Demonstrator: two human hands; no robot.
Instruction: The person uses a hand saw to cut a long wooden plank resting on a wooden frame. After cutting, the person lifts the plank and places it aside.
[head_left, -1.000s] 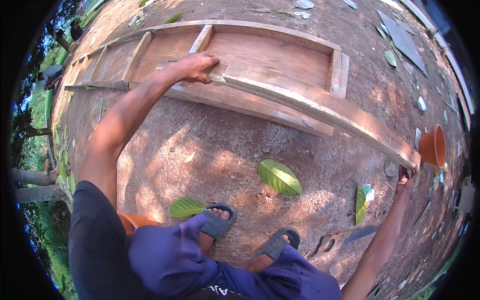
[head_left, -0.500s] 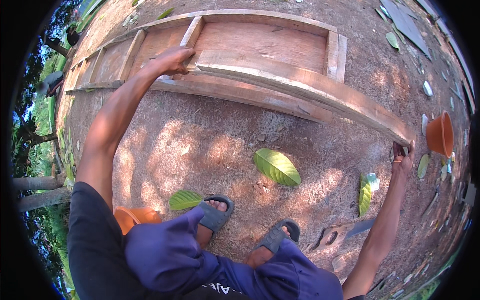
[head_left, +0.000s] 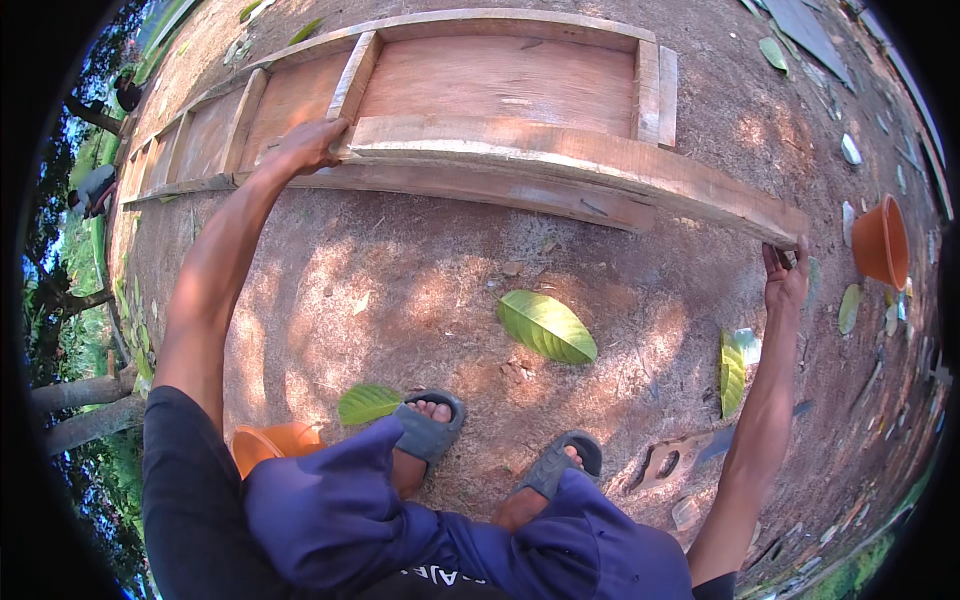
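Observation:
A long wooden plank (head_left: 580, 165) spans the space between my two hands. My left hand (head_left: 312, 146) is closed round its left end, close against a crosspiece of a long wooden frame (head_left: 648, 92) with a reddish plywood panel (head_left: 510, 78). My right hand (head_left: 786, 275) grips the plank's right end from beneath, fingers and thumb at the end. The plank lies over the near side of the frame, its right end reaching out past the frame's corner. Another board (head_left: 480, 190) shows just below the plank, along the frame's near edge.
A handsaw (head_left: 672, 462) lies on the dirt by my right forearm. One orange pot (head_left: 880, 243) stands far right; another orange pot (head_left: 275, 443) is beside my left knee. Large green leaves (head_left: 547, 326) lie before my sandals. A person (head_left: 97, 190) is at the far left.
Both hands have shifted left with the plank. Its right end has moved farther away, so the plank runs more nearly parallel to the frame. My left hand has come slightly nearer.

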